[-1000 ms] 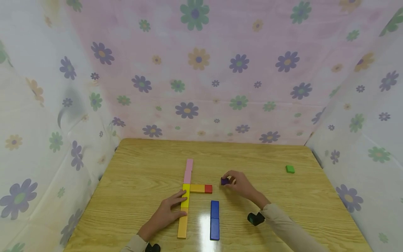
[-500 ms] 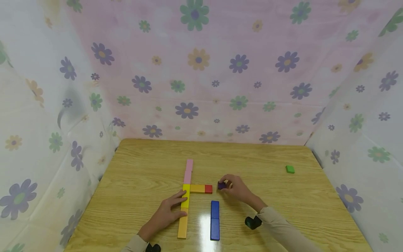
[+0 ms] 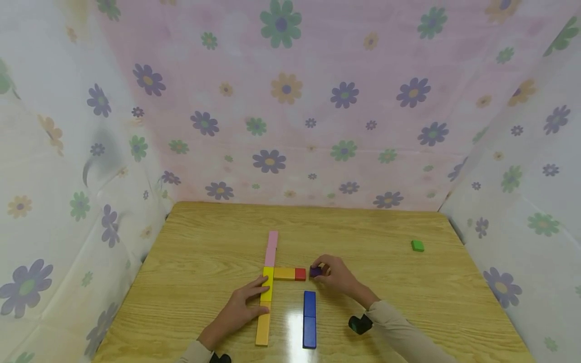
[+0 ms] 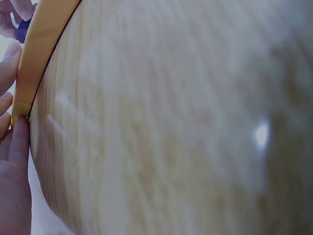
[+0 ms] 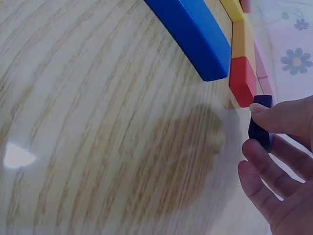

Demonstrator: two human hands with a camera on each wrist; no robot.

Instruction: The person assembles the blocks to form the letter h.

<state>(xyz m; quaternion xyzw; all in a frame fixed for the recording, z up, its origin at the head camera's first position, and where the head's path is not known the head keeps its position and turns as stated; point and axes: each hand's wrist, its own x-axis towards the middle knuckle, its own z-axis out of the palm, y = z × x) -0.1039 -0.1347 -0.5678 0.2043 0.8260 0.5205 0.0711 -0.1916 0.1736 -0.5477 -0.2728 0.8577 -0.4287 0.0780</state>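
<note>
My right hand (image 3: 340,276) pinches a small dark purple block (image 3: 315,271) between thumb and fingertips, just right of a red block (image 3: 300,274). The right wrist view shows the thumb on one face of the purple block (image 5: 261,122). The red block ends a short arm with an orange block (image 3: 284,274), which branches from a yellow block (image 3: 268,276). My left hand (image 3: 238,305) rests with extended fingers on the yellow block and its thumb at a longer orange block (image 3: 263,330) below. Pink blocks (image 3: 271,248) continue the upright line at the far end.
Two blue blocks (image 3: 309,319) lie end to end below the red block, between the hands. A green block (image 3: 417,246) sits alone at the far right of the wooden table (image 3: 199,237). Flowered cloth (image 3: 308,101) hangs behind and at both sides.
My right hand has moved left and slightly toward me with the purple block, bringing it close to the red block. The left hand has stayed on the line of blocks.
</note>
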